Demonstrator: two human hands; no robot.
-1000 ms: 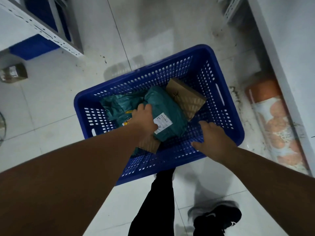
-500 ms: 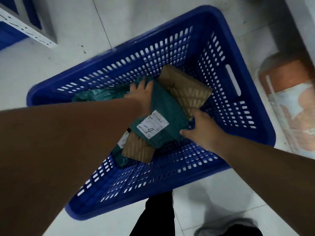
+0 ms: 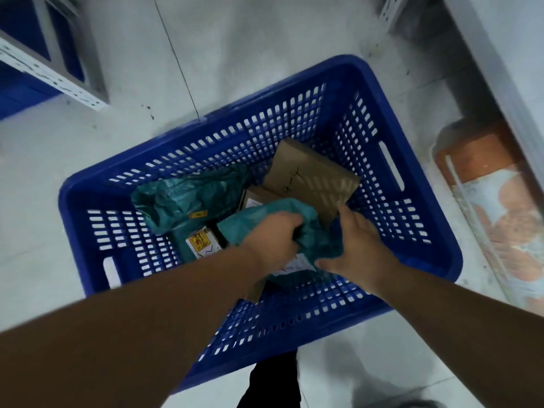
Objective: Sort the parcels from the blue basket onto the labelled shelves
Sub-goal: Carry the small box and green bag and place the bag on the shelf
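Note:
The blue basket (image 3: pixel 412 184) stands on the pale floor below me. Inside it, my left hand (image 3: pixel 273 237) is closed on the top of a teal plastic-wrapped parcel (image 3: pixel 318 237) with a white label. My right hand (image 3: pixel 357 245) holds the same parcel from its right side. A second teal parcel (image 3: pixel 188 201) lies at the basket's left. A brown cardboard parcel (image 3: pixel 312 178) with handwriting leans at the back right. A smaller box (image 3: pixel 253 198) and a parcel with a yellow-red sticker (image 3: pixel 201 244) lie beneath.
A grey metal shelf frame (image 3: pixel 59 86) with blue bins under it stands at the upper left. Another shelf upright (image 3: pixel 391 7) is at the top right. An orange and white patterned roll (image 3: pixel 497 207) lies on the floor to the right, along a white wall.
Both hands have drawn the teal parcel toward me and bunched it up, hiding most of its label. The box and the stickered parcel beneath came into sight. The camera pulled back.

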